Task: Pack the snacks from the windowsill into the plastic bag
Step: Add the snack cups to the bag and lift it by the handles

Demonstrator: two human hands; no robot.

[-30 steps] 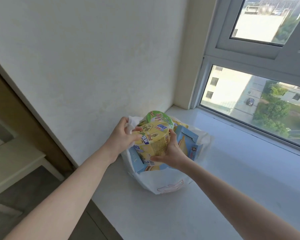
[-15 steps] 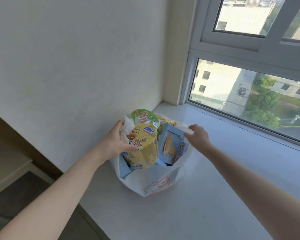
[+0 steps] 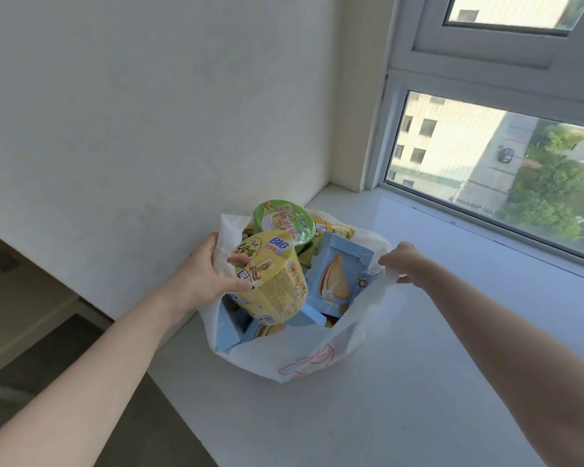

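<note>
On smooth windowsill [image 3: 418, 382], crinkled plastic bag [image 3: 304, 360] holds cylindrical yellow cup [image 3: 277, 288].

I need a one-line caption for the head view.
The left hand and right hand grip the plastic bag of snacks.

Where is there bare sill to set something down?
Free: windowsill between plastic bag and window frame; also sill in front of the bag. Crowded: bag mouth, full around the yellow cup; left hand fills the wall side.

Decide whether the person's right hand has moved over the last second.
Yes. Judged against the plastic bag, the right hand has left the yellow cup and gone right, and it now grips the bag's right edge.
</note>
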